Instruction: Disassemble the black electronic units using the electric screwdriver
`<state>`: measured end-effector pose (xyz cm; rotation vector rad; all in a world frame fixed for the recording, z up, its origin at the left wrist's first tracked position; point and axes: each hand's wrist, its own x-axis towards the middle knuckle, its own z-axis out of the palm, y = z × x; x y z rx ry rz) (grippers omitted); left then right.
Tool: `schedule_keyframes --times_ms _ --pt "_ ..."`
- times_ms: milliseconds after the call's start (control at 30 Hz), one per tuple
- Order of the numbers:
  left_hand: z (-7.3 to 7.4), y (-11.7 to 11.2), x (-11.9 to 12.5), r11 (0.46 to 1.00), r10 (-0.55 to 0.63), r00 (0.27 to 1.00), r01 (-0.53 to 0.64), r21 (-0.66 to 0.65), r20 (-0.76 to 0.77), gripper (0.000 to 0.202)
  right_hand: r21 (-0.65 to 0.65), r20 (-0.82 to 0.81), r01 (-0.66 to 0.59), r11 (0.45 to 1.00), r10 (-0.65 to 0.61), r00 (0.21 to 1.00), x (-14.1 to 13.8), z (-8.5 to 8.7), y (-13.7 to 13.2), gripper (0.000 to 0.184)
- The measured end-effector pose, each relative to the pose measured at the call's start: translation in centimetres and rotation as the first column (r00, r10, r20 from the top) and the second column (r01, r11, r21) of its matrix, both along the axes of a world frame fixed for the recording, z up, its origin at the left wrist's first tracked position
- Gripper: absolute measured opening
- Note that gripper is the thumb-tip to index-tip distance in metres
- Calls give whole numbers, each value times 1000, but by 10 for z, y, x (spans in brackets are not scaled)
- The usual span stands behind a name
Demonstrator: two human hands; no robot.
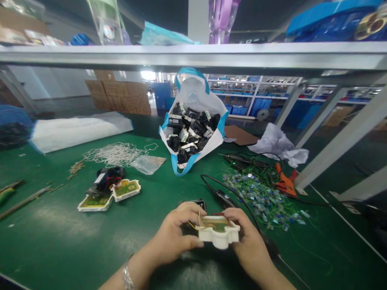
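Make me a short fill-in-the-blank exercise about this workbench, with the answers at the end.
1. The left hand and right hand hold a plastic housing coloured ____.
2. A bracelet circles the ____ wrist.
3. The bag of parts has handles coloured ____.
4. The tabletop is coloured ____.

Missing words: white; left; blue; green.

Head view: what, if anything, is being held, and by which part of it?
A white housing, by both ends: left grip at its left, right grip at its right. Whether the dark part behind is also held cannot be told.
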<state>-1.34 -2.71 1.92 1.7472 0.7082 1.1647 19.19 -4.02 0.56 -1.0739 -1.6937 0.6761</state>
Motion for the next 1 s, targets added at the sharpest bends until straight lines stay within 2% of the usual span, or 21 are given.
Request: schedule_keyframes --times_ms 100,200,267,400,567,800,1000 --pt "-13 -9 8 968 80 976 -27 251 -203 12 289 208 33 957 -96 973 8 -21 -1 31" --pt "-19 -15 15 915 186 942 -62 400 -279 12 423 355 51 905 -217 909 11 -27 -1 28" --pt "-21 -17 17 876 243 927 -82 475 -288 14 462 398 70 884 -277 874 12 -25 -2 26" --pt "-23 -19 20 817 319 912 -128 563 -257 16 419 444 119 900 -317 838 12 -22 -4 29" --pt "-27 -20 20 789 351 905 -147 597 -242 17 428 418 107 897 -302 857 13 -26 -3 33" --pt "-30 -20 18 798 338 899 -116 591 -279 16 426 412 106 899 -297 861 13 -29 -4 35" --pt "-30 -19 20 821 296 919 -105 562 -261 20 349 459 105 931 -268 847 12 -29 -6 38"
